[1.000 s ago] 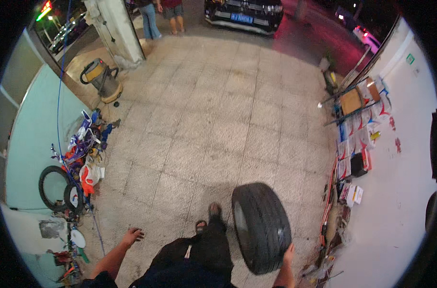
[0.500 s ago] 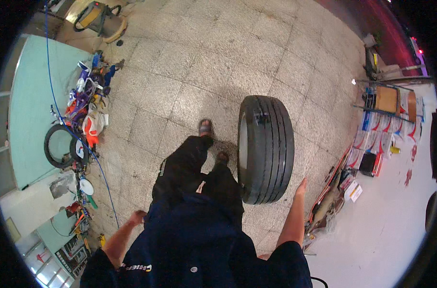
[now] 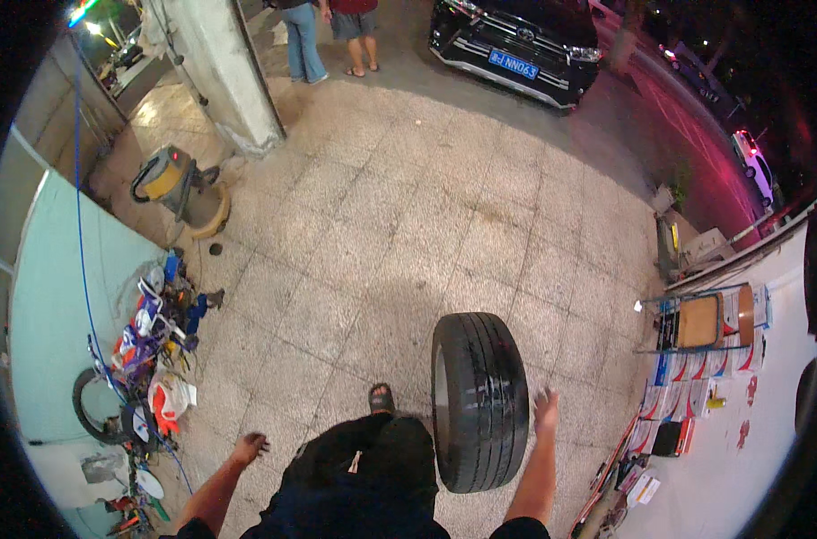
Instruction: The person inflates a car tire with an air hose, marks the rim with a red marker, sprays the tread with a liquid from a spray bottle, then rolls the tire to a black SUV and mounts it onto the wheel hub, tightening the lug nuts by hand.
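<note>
My right hand (image 3: 545, 410) grasps nothing, fingers extended, just beside the tyre (image 3: 483, 404), upright on the floor (image 3: 337, 234) at my 2 o'clock. My left hand (image 3: 250, 446) is loosely curled, unloaded. Vacuum cleaner (image 3: 186, 193): 11 o'clock. Black car (image 3: 516, 49): 1 o'clock

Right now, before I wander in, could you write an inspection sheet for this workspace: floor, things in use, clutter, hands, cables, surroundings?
Floor: tiles with some dark marks
Things in use: black tyre, upright on its grooved tread
Clutter: jumbled purple, white and orange items at left; white boxes at right
Hands: left hand holds nothing; right hand open beside the tyre
Cables: blue cord or hose at left
Surroundings: drum vacuum cleaner; black car and two people beyond the tiles
</note>
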The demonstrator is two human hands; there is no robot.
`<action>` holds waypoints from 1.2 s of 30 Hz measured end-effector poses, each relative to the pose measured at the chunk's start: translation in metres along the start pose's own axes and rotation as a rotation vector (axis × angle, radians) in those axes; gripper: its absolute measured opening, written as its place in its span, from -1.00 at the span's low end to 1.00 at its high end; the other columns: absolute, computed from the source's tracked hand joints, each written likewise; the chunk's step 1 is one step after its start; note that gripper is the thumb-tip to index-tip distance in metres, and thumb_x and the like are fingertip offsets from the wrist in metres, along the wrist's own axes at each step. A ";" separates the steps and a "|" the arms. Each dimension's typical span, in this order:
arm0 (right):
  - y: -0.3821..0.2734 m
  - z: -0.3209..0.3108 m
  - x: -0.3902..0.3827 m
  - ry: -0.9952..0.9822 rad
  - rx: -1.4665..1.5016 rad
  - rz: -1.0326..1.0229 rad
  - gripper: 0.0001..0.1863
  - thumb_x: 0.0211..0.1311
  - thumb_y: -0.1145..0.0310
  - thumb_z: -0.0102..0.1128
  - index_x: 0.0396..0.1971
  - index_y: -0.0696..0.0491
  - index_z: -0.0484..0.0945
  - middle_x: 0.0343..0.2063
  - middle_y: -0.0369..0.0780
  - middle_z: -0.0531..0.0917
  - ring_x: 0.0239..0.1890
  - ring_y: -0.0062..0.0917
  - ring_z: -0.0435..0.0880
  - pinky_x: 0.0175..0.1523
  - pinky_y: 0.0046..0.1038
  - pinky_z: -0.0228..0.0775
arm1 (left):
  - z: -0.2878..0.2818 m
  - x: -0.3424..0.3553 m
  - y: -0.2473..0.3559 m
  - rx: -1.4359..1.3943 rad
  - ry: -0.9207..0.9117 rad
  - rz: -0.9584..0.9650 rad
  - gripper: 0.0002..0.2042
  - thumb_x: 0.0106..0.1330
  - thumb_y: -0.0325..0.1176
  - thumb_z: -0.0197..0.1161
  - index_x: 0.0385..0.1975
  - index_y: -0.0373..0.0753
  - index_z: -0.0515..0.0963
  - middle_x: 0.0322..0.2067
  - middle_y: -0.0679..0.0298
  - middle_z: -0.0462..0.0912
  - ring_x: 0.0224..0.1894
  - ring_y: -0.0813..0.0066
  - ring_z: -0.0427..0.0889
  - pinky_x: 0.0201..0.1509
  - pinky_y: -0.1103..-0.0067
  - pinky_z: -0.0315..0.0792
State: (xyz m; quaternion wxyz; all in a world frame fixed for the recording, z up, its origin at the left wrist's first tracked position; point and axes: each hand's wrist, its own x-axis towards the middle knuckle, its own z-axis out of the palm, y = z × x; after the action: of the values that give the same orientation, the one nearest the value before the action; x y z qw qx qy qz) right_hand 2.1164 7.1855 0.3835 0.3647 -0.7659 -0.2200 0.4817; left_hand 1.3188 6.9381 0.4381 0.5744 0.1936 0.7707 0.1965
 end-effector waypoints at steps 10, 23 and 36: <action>-0.175 0.226 0.168 0.509 -1.157 -0.122 -0.53 0.35 -0.05 -0.10 -0.26 -0.01 0.68 -0.32 -0.14 0.71 -0.31 -0.21 0.72 -0.34 -0.15 0.55 | 0.112 0.188 0.500 0.271 -0.273 0.442 -0.56 0.41 -0.13 0.15 0.09 -0.36 0.48 -0.01 0.17 0.59 0.06 0.40 0.51 0.18 0.51 0.35; -0.373 0.418 0.322 0.391 -0.598 0.356 -0.32 0.45 -0.09 -0.41 0.08 0.17 0.50 0.04 0.07 0.56 0.10 -0.04 0.53 0.17 -0.16 0.34 | 0.019 0.364 0.751 0.051 -0.420 0.155 -0.56 0.44 -0.12 0.10 0.12 -0.34 0.43 -0.08 0.17 0.61 -0.03 0.41 0.57 0.09 0.51 0.43; -0.645 0.595 0.553 0.262 -0.299 0.125 -0.42 0.46 -0.01 -0.29 0.12 0.13 0.51 0.13 -0.02 0.53 0.18 -0.18 0.48 0.29 -0.28 0.23 | 0.122 0.633 1.044 -0.095 -0.768 0.030 -0.50 0.35 -0.02 0.23 0.09 -0.28 0.39 -0.12 0.21 0.59 -0.05 0.35 0.61 -0.02 0.44 0.52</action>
State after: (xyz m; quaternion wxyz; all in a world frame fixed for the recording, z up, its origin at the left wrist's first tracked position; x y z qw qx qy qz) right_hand 1.8341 8.1835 0.4000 0.2420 -0.8797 -0.1917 0.3616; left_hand 1.3438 8.1651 0.4422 0.8265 0.2374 0.4867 0.1537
